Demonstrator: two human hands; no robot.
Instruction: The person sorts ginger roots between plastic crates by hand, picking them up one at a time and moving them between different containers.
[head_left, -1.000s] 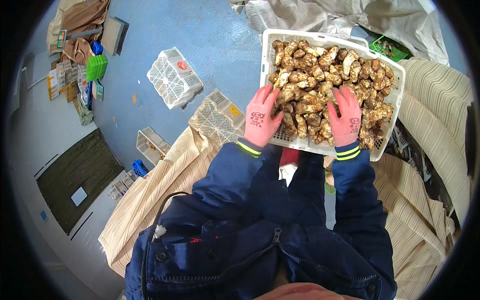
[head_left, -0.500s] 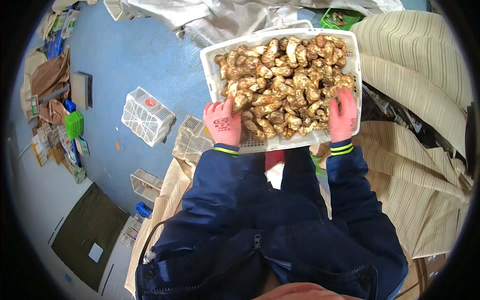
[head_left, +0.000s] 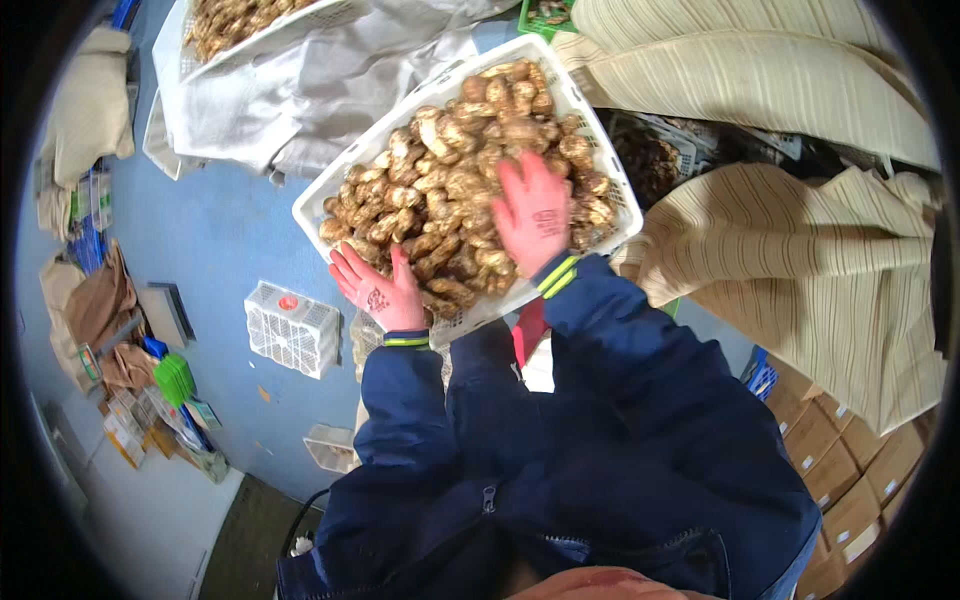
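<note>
A white plastic crate (head_left: 352, 152) full of brown-and-cream mushrooms (head_left: 440, 180) sits in front of me, turned at an angle. The mushrooms have thick stems and are heaped together. My left hand (head_left: 384, 292), in a pink glove, is at the crate's near left edge with its fingers spread beside the mushrooms. Over the right part of the heap lies my right hand (head_left: 537, 215), gloved alike. Its fingers are apart and seem to touch the mushrooms, and I see nothing held in them. The mushrooms just past its fingertips are blurred.
Another crate of mushrooms (head_left: 245, 25) stands at the far left beside a grey-white cloth (head_left: 310, 100). Striped covers (head_left: 790, 230) lie over things at the right. An overturned white basket (head_left: 292, 330) is on the blue floor. Cardboard boxes (head_left: 850, 480) are at the lower right.
The view has turned, so the crate now appears tilted and further left. My right hand has moved from the crate's right edge inward over the mushrooms. My left hand stays by the near left edge.
</note>
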